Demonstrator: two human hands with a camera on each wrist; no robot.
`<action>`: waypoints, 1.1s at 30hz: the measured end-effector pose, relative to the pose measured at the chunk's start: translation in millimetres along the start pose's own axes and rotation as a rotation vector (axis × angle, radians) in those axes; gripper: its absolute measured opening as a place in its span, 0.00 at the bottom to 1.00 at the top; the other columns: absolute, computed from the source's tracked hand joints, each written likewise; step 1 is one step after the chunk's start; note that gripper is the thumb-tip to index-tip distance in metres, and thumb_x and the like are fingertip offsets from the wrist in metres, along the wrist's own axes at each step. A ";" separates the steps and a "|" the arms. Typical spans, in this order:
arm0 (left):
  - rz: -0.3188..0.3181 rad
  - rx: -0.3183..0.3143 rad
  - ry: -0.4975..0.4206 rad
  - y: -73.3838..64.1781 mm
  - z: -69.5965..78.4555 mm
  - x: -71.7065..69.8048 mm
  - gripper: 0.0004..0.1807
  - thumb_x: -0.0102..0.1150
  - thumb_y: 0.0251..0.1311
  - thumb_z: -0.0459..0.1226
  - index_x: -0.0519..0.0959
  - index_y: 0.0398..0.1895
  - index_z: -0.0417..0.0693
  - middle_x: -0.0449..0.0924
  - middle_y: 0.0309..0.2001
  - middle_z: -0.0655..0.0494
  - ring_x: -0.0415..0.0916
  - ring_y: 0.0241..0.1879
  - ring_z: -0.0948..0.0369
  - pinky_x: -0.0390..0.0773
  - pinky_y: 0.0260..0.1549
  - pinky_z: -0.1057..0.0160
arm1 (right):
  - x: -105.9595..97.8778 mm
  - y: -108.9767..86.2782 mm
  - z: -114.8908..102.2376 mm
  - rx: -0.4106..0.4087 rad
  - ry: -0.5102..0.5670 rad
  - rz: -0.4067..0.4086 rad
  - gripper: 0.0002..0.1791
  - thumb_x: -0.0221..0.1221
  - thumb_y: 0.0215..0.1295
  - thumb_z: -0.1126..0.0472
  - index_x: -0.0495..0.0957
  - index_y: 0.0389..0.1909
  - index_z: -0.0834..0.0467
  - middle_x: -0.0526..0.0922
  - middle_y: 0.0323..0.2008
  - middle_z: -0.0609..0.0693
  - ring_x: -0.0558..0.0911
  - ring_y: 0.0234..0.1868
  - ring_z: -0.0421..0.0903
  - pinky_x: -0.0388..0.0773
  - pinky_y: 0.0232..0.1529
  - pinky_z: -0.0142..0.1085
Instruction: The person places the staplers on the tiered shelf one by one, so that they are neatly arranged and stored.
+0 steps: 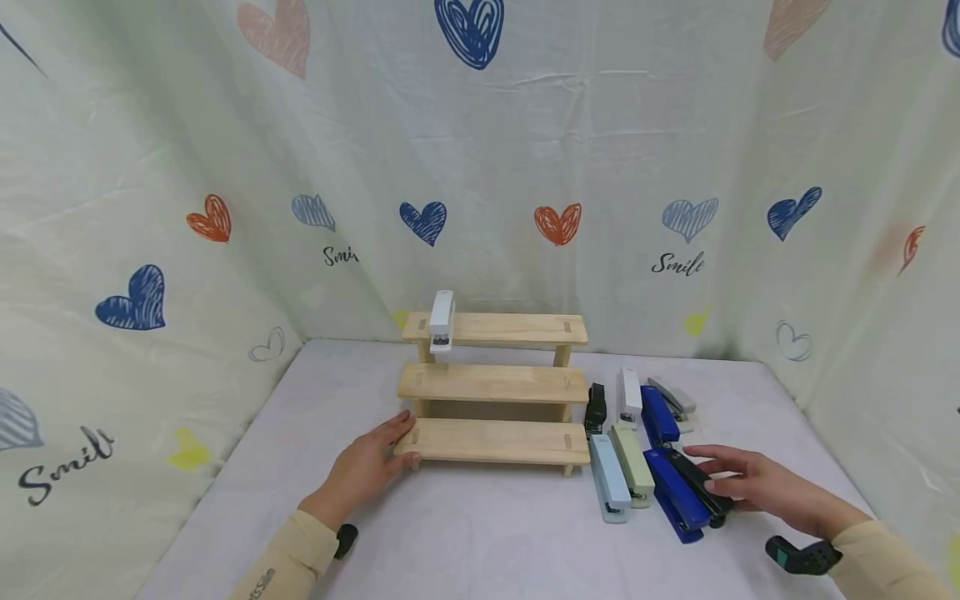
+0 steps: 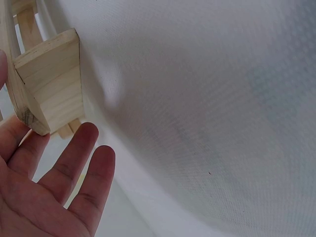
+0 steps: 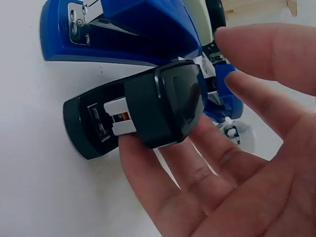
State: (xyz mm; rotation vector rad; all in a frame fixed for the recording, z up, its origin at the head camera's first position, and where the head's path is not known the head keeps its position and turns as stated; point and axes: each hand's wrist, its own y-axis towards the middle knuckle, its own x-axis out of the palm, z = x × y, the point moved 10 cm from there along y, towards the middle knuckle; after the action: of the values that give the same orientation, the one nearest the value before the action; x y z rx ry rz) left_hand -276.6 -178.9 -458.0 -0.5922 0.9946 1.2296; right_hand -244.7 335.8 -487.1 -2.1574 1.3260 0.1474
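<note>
Black stapler (image 1: 696,485) lies on the white table (image 1: 465,533), just right of the near blue stapler (image 1: 672,490). Long axis diagonal, far-left to near-right; mouth end points toward the person. Right hand (image 1: 772,487) at its right side, fingers loosely spread, not wrapped round it; can't tell if they bear on it. Left hand (image 1: 363,467) lightly pinches the wooden rack's (image 1: 495,437) bottom shelf, left end.
</note>
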 end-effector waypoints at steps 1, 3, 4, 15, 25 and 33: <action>0.002 0.001 -0.001 0.0 -0.2 -0.1 0.36 0.66 0.62 0.48 0.70 0.70 0.42 0.65 0.72 0.50 0.65 0.67 0.46 0.70 0.58 0.44 | 1.3 0.2 0.8 -0.003 0.008 -0.012 0.33 0.58 0.73 0.59 0.59 0.74 0.64 0.66 0.63 0.75 0.76 0.56 0.62 0.77 0.49 0.59; 0.004 0.003 -0.003 0.1 -0.1 -0.2 0.36 0.66 0.62 0.48 0.70 0.70 0.42 0.65 0.72 0.50 0.65 0.67 0.46 0.70 0.58 0.44 | 3.1 0.7 3.1 -0.001 0.027 -0.031 0.32 0.57 0.73 0.60 0.59 0.73 0.64 0.66 0.63 0.75 0.77 0.55 0.61 0.78 0.49 0.59; 0.004 0.004 -0.003 0.1 -0.2 0.0 0.36 0.66 0.62 0.48 0.70 0.70 0.42 0.65 0.72 0.50 0.65 0.67 0.45 0.70 0.58 0.44 | 3.8 0.7 4.1 0.001 0.039 -0.039 0.32 0.57 0.73 0.61 0.60 0.73 0.64 0.67 0.62 0.75 0.77 0.54 0.61 0.78 0.49 0.58; 0.013 0.023 0.004 -0.8 0.6 -0.2 0.36 0.67 0.62 0.47 0.70 0.70 0.41 0.66 0.71 0.49 0.66 0.67 0.45 0.71 0.57 0.44 | 12.0 -1.6 6.9 -0.029 0.059 -0.141 0.35 0.58 0.70 0.66 0.57 0.74 0.64 0.73 0.57 0.66 0.77 0.52 0.58 0.78 0.49 0.57; 0.019 0.024 0.003 -1.1 1.5 -1.0 0.35 0.67 0.63 0.48 0.71 0.70 0.41 0.66 0.71 0.49 0.66 0.66 0.45 0.71 0.57 0.44 | 15.8 -0.4 4.3 -0.067 0.061 -0.161 0.33 0.57 0.69 0.69 0.60 0.74 0.62 0.69 0.60 0.67 0.75 0.54 0.58 0.79 0.50 0.54; 0.016 0.027 0.002 -1.0 1.0 -0.6 0.36 0.66 0.63 0.48 0.71 0.70 0.41 0.66 0.71 0.50 0.67 0.66 0.46 0.71 0.57 0.45 | 13.6 1.9 10.1 -0.047 0.087 -0.143 0.33 0.57 0.68 0.71 0.60 0.73 0.62 0.70 0.59 0.66 0.76 0.53 0.57 0.79 0.50 0.55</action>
State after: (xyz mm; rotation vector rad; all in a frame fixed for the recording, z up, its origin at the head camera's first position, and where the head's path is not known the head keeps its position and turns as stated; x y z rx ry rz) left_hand -275.4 -178.7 -457.1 -0.5656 1.0184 1.2284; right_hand -237.5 330.1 -501.4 -2.3129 1.2212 0.0279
